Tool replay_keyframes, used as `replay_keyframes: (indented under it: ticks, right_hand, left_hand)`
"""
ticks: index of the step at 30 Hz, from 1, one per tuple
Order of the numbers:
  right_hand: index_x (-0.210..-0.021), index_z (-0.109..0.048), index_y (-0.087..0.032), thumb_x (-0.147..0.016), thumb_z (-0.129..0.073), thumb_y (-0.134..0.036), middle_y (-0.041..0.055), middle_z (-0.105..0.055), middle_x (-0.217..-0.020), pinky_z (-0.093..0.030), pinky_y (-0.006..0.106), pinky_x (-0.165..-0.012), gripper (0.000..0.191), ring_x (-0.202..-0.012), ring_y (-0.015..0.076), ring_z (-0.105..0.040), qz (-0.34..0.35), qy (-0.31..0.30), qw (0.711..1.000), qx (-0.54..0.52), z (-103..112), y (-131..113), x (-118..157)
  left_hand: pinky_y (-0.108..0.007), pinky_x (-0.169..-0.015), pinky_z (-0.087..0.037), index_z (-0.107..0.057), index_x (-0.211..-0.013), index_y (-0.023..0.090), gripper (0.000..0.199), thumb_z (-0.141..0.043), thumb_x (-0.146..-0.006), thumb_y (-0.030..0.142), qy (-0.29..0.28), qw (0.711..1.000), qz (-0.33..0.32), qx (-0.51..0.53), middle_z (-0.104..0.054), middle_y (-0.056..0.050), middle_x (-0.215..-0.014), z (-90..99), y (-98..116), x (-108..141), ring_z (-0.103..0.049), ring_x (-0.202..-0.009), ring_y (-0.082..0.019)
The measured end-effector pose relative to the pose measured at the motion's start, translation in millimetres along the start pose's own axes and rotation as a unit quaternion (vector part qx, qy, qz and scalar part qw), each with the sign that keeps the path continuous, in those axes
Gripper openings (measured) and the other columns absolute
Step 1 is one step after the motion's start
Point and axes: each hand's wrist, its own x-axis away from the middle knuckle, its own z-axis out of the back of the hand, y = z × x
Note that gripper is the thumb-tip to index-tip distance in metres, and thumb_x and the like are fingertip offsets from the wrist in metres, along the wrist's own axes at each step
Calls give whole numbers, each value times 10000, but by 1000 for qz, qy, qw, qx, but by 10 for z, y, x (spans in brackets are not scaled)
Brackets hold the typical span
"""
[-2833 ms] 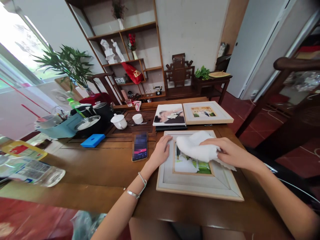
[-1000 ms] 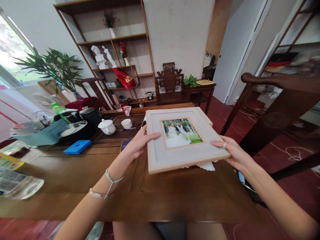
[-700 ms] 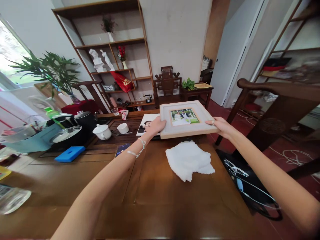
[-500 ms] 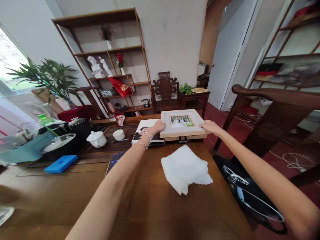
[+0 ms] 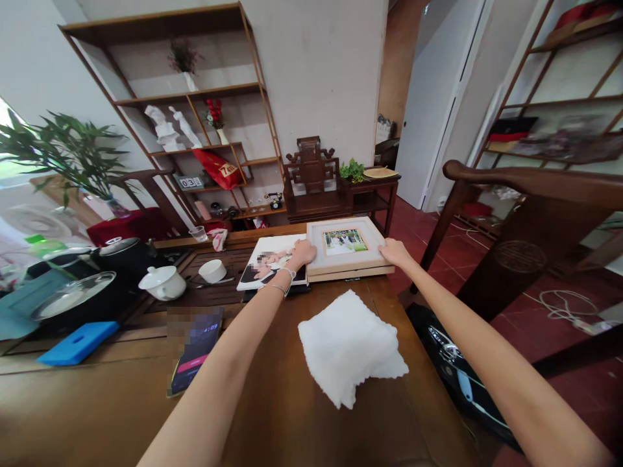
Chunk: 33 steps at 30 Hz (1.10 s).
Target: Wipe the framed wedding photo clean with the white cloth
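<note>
A pale wooden picture frame (image 5: 346,263) with a small photo in its middle lies on top of another frame of similar colour at the table's far edge. My left hand (image 5: 302,251) grips its left side and my right hand (image 5: 393,250) its right side, fingers closed on the edges. Just left of it, partly behind my left hand, lies a photo panel (image 5: 250,272) with a light border. Nearer to me a crumpled white cloth (image 5: 353,347) rests on the brown table (image 5: 277,402).
On the left stand a white lidded bowl (image 5: 163,283), a small white cup (image 5: 213,270), a blue block (image 5: 78,344) and black pots (image 5: 126,256). A phone (image 5: 197,350) lies beside my left forearm. A dark wooden chair (image 5: 516,259) and a black bag (image 5: 452,370) are at the right.
The picture frame has come down onto the one beneath it, with both hands still on its sides. The view has shifted, and more of the phone shows.
</note>
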Motion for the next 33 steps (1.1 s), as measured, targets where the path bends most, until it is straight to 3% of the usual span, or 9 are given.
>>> replay_keyframes:
  ticks: [6, 9, 12, 13, 18, 19, 23, 27, 33]
  right_hand:
    - [-1209, -563, -140, -914, -571, -341, 124, -583, -1216, -505, 452, -876, 357, -1046, 251, -591, -6, 11, 1000, 7, -63, 19, 75]
    - [-1317, -491, -78, -914, -542, -298, 216, -510, -1348, -384, 507, -1030, 463, -1270, 340, -448, 38, 40, 998, 4, 18, -52, 296]
    - [-1419, -392, -172, -916, -520, -343, 132, -365, -1503, -246, 500, -1135, 547, -1415, 288, -243, 146, 54, 988, -13, 140, -135, 819]
    - [-1410, -414, -204, -913, -520, -366, 106, -370, -1505, -236, 512, -1141, 533, -1414, 282, -250, 238, 35, 970, -37, 181, -162, 1056]
    - [-1495, -259, -279, -826, -639, -387, 49, -228, -1572, -246, 477, -1159, 777, -1437, 271, -183, 431, -149, 890, 14, 252, -307, 2193]
    - [-1515, -199, -265, -820, -639, -337, 54, -190, -1581, -227, 471, -1168, 826, -1442, 269, -164, 447, -160, 879, 37, 210, -338, 2320]
    - [-1517, -196, -196, -694, -530, -46, 71, -204, -1575, -121, 508, -1187, 901, -1452, 268, -98, 483, -144, 856, 114, -145, -432, 2385]
    - [-1401, -441, -106, -604, -516, -35, 153, -365, -1500, -203, 513, -1162, 804, -1426, 297, -208, 452, -137, 871, 136, -535, -490, 2216]
    - [-1362, -490, -148, -572, -500, -50, 139, -416, -1473, -209, 533, -1143, 796, -1411, 296, -255, 426, -82, 891, 132, -775, -492, 2236]
  left_hand:
    - [-506, -1101, -246, -633, -998, 87, 272, -603, -752, 198, 26, 998, -15, 51, -536, -272, -1315, -52, -39, -6, -304, -1389, -393]
    - [-474, -1111, -252, -627, -1024, 90, 295, -615, -772, 243, 33, 996, -31, 82, -565, -253, -1287, 25, -59, 107, -365, -1360, -366]
    - [-373, -1119, -275, -629, -1074, 122, 319, -627, -779, 243, 47, 990, -55, 122, -574, -199, -1300, 207, -222, 348, -436, -1321, -299]
    - [-346, -1120, -280, -639, -1066, 137, 308, -634, -772, 230, 54, 987, -58, 136, -584, -176, -1296, 289, -321, 454, -456, -1306, -282]
    - [-325, -1067, -377, -671, -911, 163, 166, -624, -753, 145, 107, 966, 10, 234, -676, -111, -1126, 734, -1006, 1053, -539, -1223, -255]
    - [-291, -1026, -417, -669, -832, 161, 133, -655, -713, 102, 119, 920, 100, 359, -706, -91, -1023, 799, -1131, 1165, -583, -1166, -238]
    - [-302, -751, -569, -647, -750, 111, 45, -680, -724, 97, 62, 853, 214, 472, -698, -109, -711, 870, -1399, 1500, -713, -816, -252]
    - [-313, -734, -601, -654, -932, 55, 129, -617, -809, 68, -5, 767, 252, 590, -707, -194, -837, 716, -1363, 1579, -725, -801, -254]
    - [-303, -792, -606, -609, -1071, 104, 230, -617, -842, 89, 26, 679, 273, 681, -690, -138, -894, 545, -1215, 1415, -719, -819, -199]
